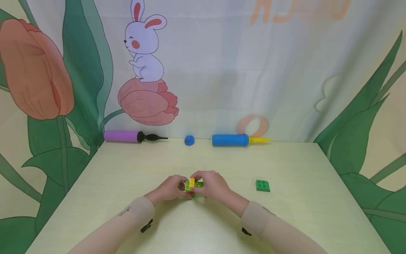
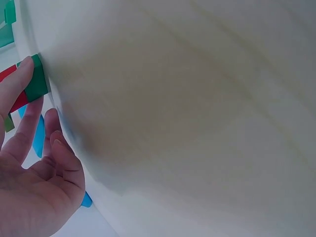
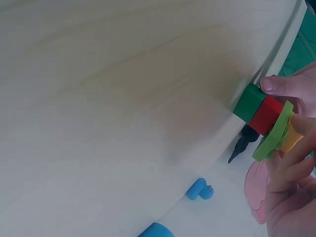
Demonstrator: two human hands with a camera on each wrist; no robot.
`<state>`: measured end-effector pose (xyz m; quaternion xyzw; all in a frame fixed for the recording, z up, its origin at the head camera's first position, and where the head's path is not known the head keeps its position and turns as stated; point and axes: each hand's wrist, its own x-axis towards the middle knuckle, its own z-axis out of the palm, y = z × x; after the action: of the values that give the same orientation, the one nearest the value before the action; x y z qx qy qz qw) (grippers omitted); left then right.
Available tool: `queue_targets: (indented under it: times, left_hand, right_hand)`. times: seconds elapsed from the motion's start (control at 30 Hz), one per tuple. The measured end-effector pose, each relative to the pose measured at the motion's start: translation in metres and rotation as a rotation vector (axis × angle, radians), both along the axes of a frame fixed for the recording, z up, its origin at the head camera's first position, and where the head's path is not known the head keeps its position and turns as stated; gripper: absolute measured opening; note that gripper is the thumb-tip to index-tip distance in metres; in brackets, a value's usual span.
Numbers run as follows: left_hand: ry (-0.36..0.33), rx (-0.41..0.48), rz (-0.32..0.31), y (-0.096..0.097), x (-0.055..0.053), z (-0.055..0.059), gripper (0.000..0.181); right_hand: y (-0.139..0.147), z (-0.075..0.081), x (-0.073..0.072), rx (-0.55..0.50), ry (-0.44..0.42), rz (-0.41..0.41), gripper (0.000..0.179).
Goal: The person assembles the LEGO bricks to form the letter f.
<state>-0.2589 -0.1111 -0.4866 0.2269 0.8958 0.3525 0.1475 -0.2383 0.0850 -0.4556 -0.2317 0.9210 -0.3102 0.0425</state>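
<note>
Both hands meet over a small stack of toy building bricks near the middle of the table. At its bottom is a dark green brick (image 3: 249,102), then a red brick (image 3: 266,116), a flat light green piece (image 3: 274,136) and a yellow brick (image 1: 192,182) on top. My left hand (image 1: 171,188) pinches the lower part, its thumb across the dark green brick in the left wrist view. At the top, my right hand (image 1: 213,184) grips the yellow brick from the other side. Its fingers partly hide the yellow and light green pieces.
A flat green brick (image 1: 262,186) lies to the right on the table (image 1: 127,169). Along the back edge are a purple pump (image 1: 122,136) with a black nozzle, a small blue object (image 1: 189,140) and a blue pump (image 1: 229,140) with a yellow nozzle. A printed curtain hangs behind.
</note>
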Motion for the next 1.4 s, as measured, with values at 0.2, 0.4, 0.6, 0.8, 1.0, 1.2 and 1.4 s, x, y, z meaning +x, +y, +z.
queue_targets:
  times: [0.2,0.4,0.6,0.8,1.0,1.2,1.4]
  left_hand:
    - [-0.003,0.008,-0.006,0.0,-0.001,-0.002,0.025]
    - [0.007,-0.001,-0.004,-0.001,-0.002,-0.004,0.025]
    - [0.0,-0.01,0.012,-0.002,0.0,0.0,0.025]
    - [0.003,-0.032,0.008,0.001,-0.001,0.0,0.027]
    - [-0.013,-0.043,0.028,0.004,0.002,0.003,0.03]
    - [0.002,-0.056,0.016,0.005,0.002,0.003,0.036]
    - [0.014,-0.056,0.0,0.005,0.0,0.0,0.043]
  right_hand:
    - [-0.002,0.0,-0.001,0.046,0.011,-0.009,0.035]
    - [-0.005,0.001,-0.003,0.089,-0.04,-0.031,0.038]
    - [-0.008,0.004,-0.004,0.102,-0.073,-0.031,0.042]
    - [-0.001,0.002,-0.006,0.131,-0.095,-0.023,0.06]
    - [0.019,0.008,-0.008,0.176,-0.021,-0.004,0.061]
    - [0.051,0.025,-0.006,0.202,-0.003,-0.077,0.048]
    - [0.094,0.037,-0.001,0.171,0.011,-0.2,0.046]
